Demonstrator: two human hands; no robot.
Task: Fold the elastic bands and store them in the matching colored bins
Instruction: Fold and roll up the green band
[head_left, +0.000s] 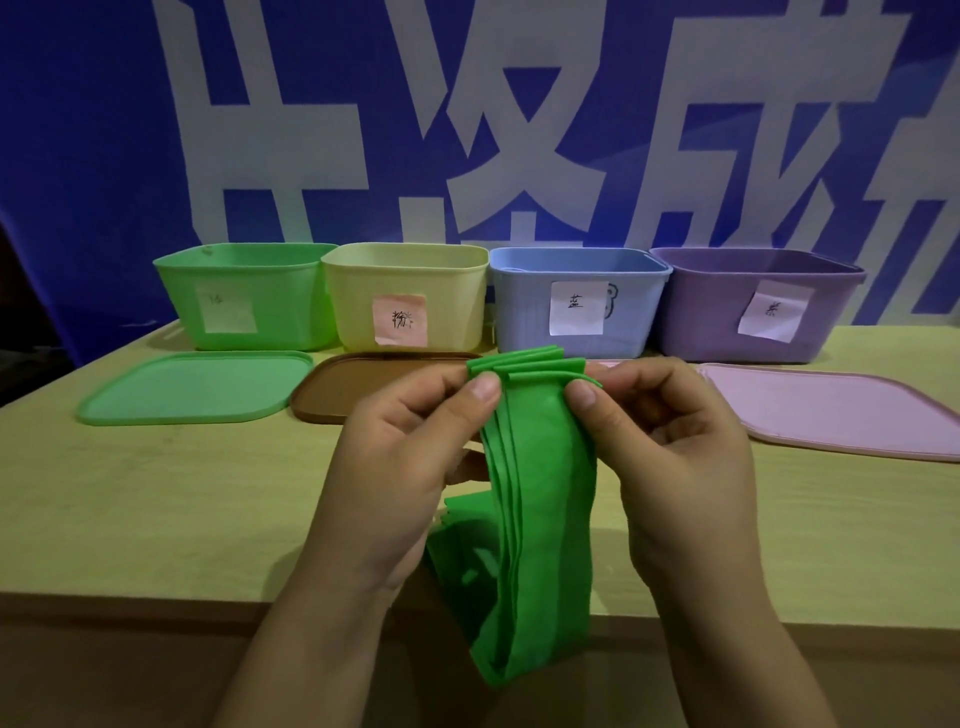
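Observation:
A green elastic band (535, 499), folded into several layers, hangs above the table's front edge. My left hand (400, 467) pinches its upper folded end from the left, thumb on top. My right hand (675, 447) pinches the same end from the right. The band's loops droop down past the table edge. Along the back stand four bins in a row: a green bin (249, 296), a yellow bin (405, 296) with a pink label, a blue bin (576, 301) and a purple bin (753, 306). What lies inside the bins is hidden.
Lids lie flat in front of the bins: a green lid (192, 387), a brown lid (363, 387) and a pink lid (831, 410). The wooden table (130, 493) ends at a front edge near my wrists. A blue banner hangs behind.

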